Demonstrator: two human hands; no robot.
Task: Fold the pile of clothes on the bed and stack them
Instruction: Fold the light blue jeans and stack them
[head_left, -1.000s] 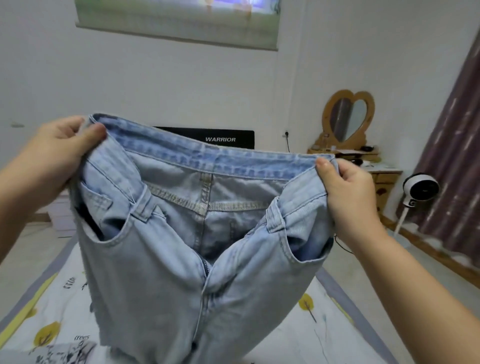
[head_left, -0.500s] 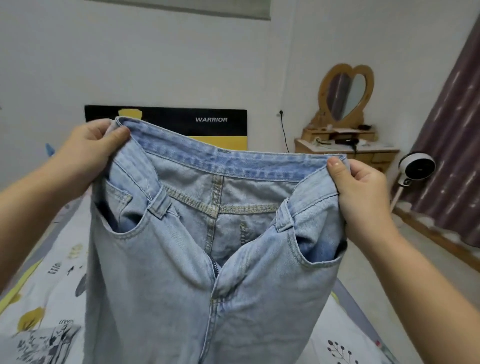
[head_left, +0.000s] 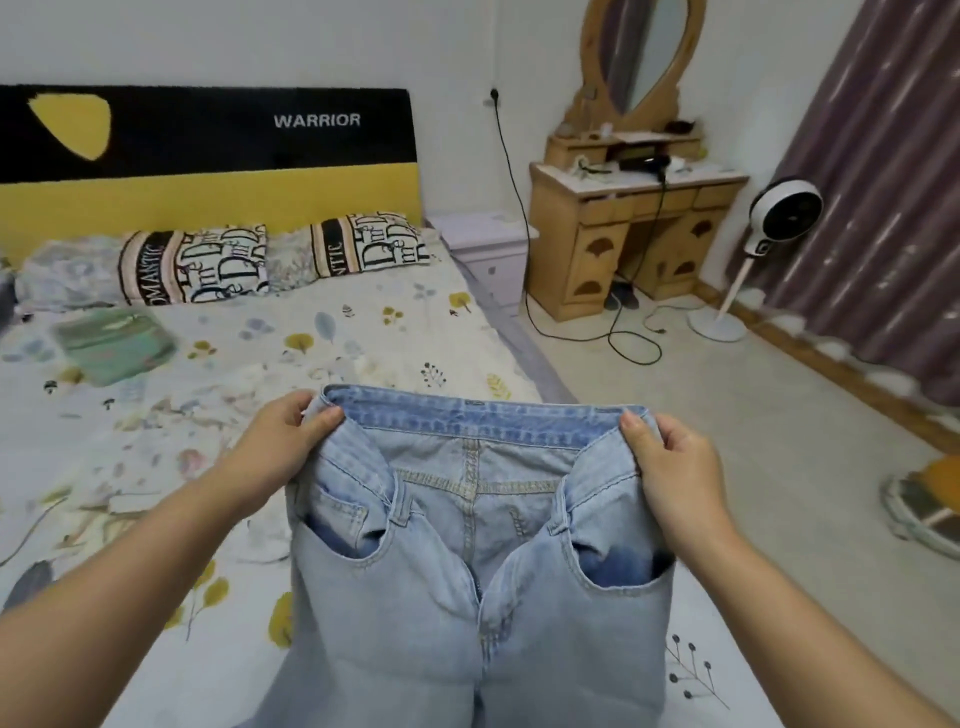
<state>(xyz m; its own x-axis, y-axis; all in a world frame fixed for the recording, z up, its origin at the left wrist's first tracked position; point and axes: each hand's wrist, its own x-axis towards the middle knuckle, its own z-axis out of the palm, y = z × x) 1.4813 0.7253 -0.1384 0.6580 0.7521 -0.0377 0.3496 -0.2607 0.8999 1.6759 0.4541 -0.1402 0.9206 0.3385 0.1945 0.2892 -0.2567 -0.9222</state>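
Lowered since a moment ago: jeans, now down over the bed, view tipped down with them.

Bed: patterned sheet, two pillows at the head, one folded green garment lying well apart. Jeans: pale denim, fly open, front toward us. We pinch the waistband at its corners, left hand and right hand each clamped on denim. To fold well, we judge: keep the waistband taut, lay it flat, match leg to leg.
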